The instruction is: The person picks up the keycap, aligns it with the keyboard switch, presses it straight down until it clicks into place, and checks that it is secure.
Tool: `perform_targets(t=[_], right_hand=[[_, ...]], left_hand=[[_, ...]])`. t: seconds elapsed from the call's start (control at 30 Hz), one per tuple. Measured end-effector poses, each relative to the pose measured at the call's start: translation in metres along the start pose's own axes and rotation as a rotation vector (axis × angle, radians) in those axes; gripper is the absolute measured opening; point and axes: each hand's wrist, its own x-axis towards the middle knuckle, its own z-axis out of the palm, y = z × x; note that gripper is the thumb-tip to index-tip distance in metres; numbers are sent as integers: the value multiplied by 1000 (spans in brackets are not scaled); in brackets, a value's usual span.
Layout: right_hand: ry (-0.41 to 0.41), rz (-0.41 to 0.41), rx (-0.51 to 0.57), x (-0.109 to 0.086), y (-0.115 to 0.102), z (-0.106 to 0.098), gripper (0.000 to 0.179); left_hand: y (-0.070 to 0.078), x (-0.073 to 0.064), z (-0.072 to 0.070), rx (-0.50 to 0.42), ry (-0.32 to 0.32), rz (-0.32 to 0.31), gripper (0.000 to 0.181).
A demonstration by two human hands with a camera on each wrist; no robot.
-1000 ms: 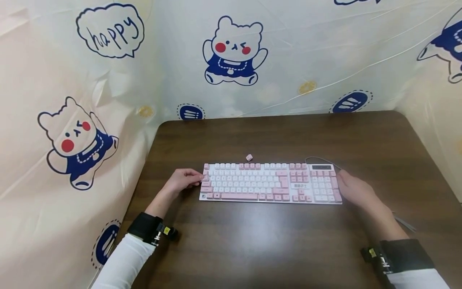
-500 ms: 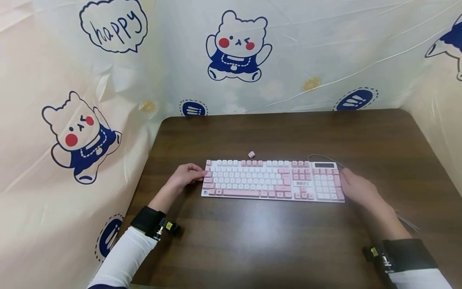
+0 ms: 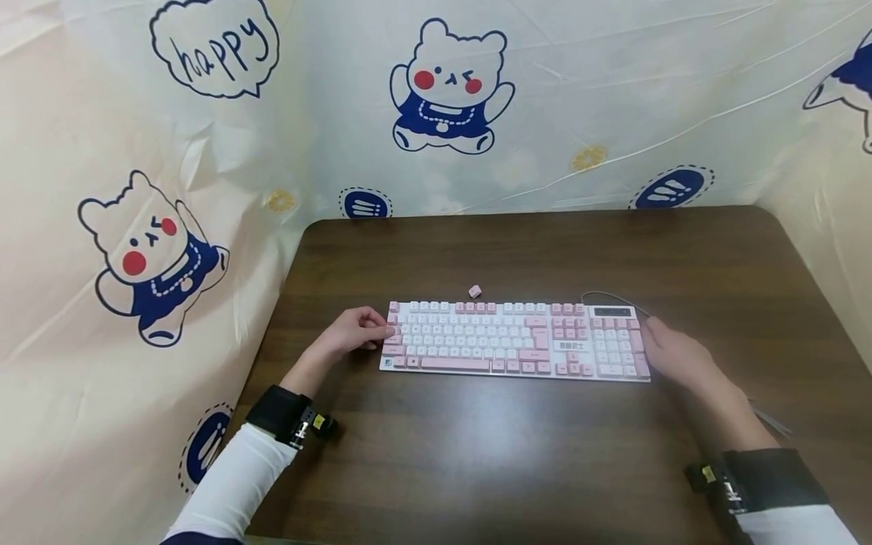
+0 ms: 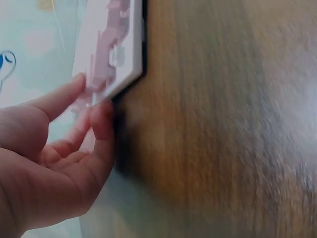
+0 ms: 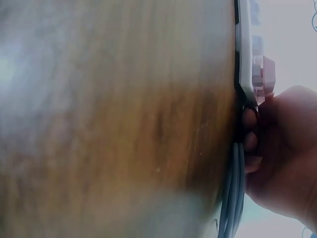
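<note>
A white and pink keyboard (image 3: 470, 342) lies crosswise on the brown table. At its left end my left hand (image 3: 354, 330) grips the edge, the thumb over the pink keys and curled fingers at the side. The left wrist view shows the thumb and index finger (image 4: 101, 121) right at the keyboard's corner (image 4: 130, 64). My right hand (image 3: 677, 353) holds the opposite end, its fingertips (image 5: 250, 141) tucked low at the keyboard edge (image 5: 245, 64); the thumb is mostly hidden in the head view.
Just behind the keyboard sits a small pink keycap-like piece (image 3: 474, 291). A thin cable (image 3: 599, 294) loops behind its right end, and a grey bundled cable (image 5: 232, 193) lies beside my right hand. A patterned curtain (image 3: 545, 113) surrounds the table (image 3: 490, 454).
The head view has shifted slightly. My left thumb has moved a little further onto the keyboard's edge, while the keyboard and right hand look unchanged.
</note>
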Motion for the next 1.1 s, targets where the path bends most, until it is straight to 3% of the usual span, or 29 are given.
perform_targets(t=[0.27,0.6,0.8,0.97,1.03,1.1], right_hand=[[-25,27,3,2,3,3,63],[-25,28,-9,5,3,-1,59],[10,-2,-12,1,2,-6,56],[14,-19,-11,0,2,-6,53],[13,-20,-13,1,2,-4,52],[3,-22,-11,3,1,-1,52]], left_hand=[[1,11,-6,-121,-89,-98,35],[10,12,-10,-120,-127,-141,34],[14,10,-5,-62,-45,-58,41],[8,6,2,37,-10,20,29],[2,4,3,32,-23,49,24],[-6,4,1,-34,-36,45,20]])
